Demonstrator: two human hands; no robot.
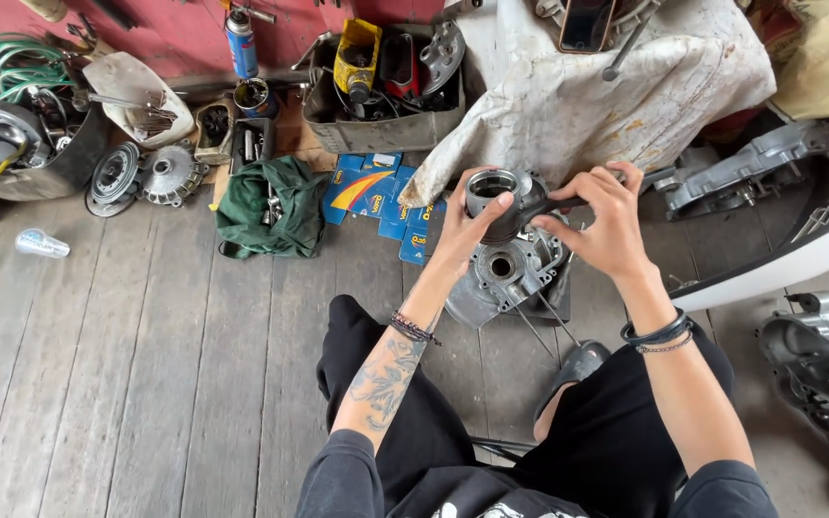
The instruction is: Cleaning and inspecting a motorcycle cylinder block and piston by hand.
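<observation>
My left hand (pixel 464 230) grips a grey metal engine cylinder (pixel 492 189) from below and holds it in the air. Beside it my right hand (pixel 604 223) pinches a dark, slim tool (pixel 541 204) whose end rests against the cylinder's side. Directly beneath both hands a grey metal crankcase (pixel 510 273) with long studs lies on the wooden plank floor (pixel 146 355). I sit on the floor in black clothes, with my legs on either side of the crankcase.
A green rag (pixel 271 206) and blue cardboard boxes (pixel 371 192) lie just beyond the crankcase. A metal bin of parts (pixel 386 91) and a white cloth-covered heap (pixel 606 86) stand behind. Engine covers (pixel 822 369) sit at the right, round parts (pixel 146 175) at the left.
</observation>
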